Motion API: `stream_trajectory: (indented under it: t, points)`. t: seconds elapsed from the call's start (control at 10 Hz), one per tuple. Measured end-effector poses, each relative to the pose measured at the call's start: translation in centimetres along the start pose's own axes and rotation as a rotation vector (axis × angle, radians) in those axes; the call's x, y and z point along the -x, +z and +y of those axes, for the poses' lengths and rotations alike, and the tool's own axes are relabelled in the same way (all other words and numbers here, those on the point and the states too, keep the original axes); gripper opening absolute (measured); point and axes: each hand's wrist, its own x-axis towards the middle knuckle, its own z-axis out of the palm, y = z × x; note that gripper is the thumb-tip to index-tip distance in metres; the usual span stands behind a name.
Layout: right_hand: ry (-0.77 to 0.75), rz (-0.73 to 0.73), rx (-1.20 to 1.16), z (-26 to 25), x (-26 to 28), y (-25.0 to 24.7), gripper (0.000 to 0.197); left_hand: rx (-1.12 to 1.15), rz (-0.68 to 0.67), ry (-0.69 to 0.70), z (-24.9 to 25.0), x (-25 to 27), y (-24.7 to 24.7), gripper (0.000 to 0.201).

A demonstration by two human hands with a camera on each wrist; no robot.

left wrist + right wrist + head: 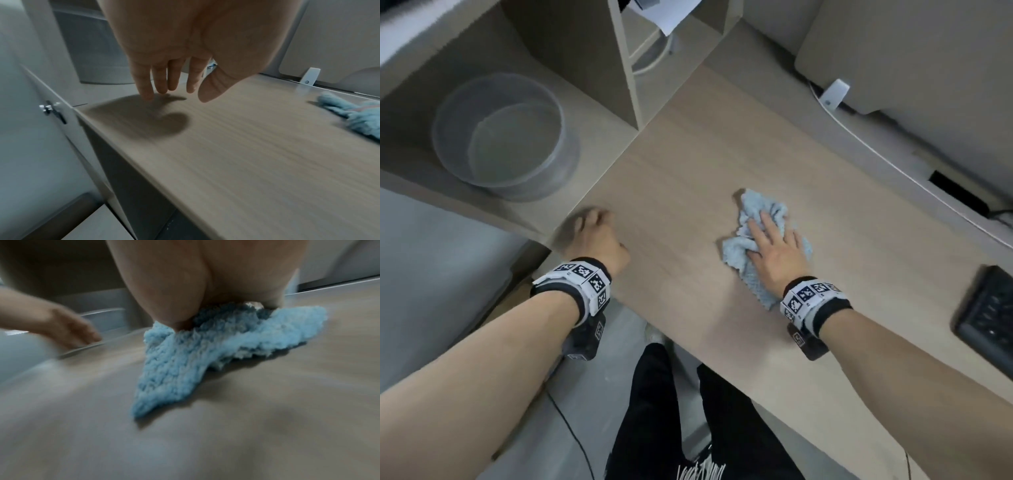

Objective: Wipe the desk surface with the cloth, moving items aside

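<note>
A: So, how far along does the wiping look?

B: Midway, I'd judge. The right hand [774,248] lies flat on the blue cloth [751,253], its fingers [768,224] straight and slightly spread, pressing it onto the worktop [688,164]. The cloth is crumpled, bunched ahead of the fingertips and trailing back under the palm toward the wrist. Nothing shows which parts have already been wiped; no streaks or crumbs are visible.

A: And the other hand?

B: The left hand [599,236] hovers over the worktop's left edge, holding nothing. From the left wrist view its fingers [158,76] hang down loosely, close together, the tips just above or brushing the surface; I can't tell which, as it's blurred.

A: Anything left to move aside?

B: The stretch between the two sets of fingers is bare. Well off to the right of the right fingers sits a dark keyboard [986,315], at the worktop's edge, so the patch beneath it probably remains. A white cable [859,137] runs along the far side, beyond the fingertips.

A: Any containers?

B: One: a clear round tub [500,137], beyond and to the left of the left fingers, standing on a lower shelf beside the worktop. It looks empty, though its see-through walls make that hard to confirm.
</note>
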Motion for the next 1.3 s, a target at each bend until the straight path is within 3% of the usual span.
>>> stream_trajectory:
  t: [0.1, 0.2, 0.3, 0.5, 0.6, 0.8, 1.0, 1.2, 1.3]
  points:
    - [0.314, 0.007, -0.128, 5.4, 0.9, -1.1, 0.06, -0.004, 0.003, 0.047, 1.2, -0.4, -0.2, 0.061]
    - [0.459, 0.019, -0.155, 6.1, 0.3, -1.5, 0.06, -0.026, 0.002, 0.098, 1.9, -0.9, -0.2, 0.062]
    - [0.423, -0.001, -0.162, 2.4, -1.6, -2.1, 0.062, -0.094, -0.043, 0.129, 2.0, -1.1, -0.1, 0.06]
    - [-0.038, -0.024, 0.0, -9.1, -2.8, -2.1, 0.064, -0.121, -0.067, 0.201, 0.8, -1.5, -1.6, 0.056]
    - [-0.054, -0.041, -0.119, -12.2, -3.9, -3.6, 0.052, -0.1, -0.053, 0.17, -0.1, -1.0, -3.3, 0.044]
    - [-0.126, 0.028, -0.303, -19.4, -6.3, -7.5, 0.05, 0.051, -0.094, 0.094, -4.0, 0.3, -5.5, 0.038]
    - [-0.117, -0.137, -0.306, -23.8, -7.7, -7.4, 0.061, 0.102, -0.101, 0.096, -6.4, 0.9, -7.0, 0.043]
    - [-0.049, -0.012, -0.334, -17.8, -4.2, -8.8, 0.051, 0.178, -0.087, 0.129, -3.0, 1.5, -6.4, 0.035]
    - [0.066, 0.052, -0.415, -11.5, -2.4, -9.7, 0.05, 0.196, -0.098, 0.197, 1.9, 1.7, -5.0, 0.035]
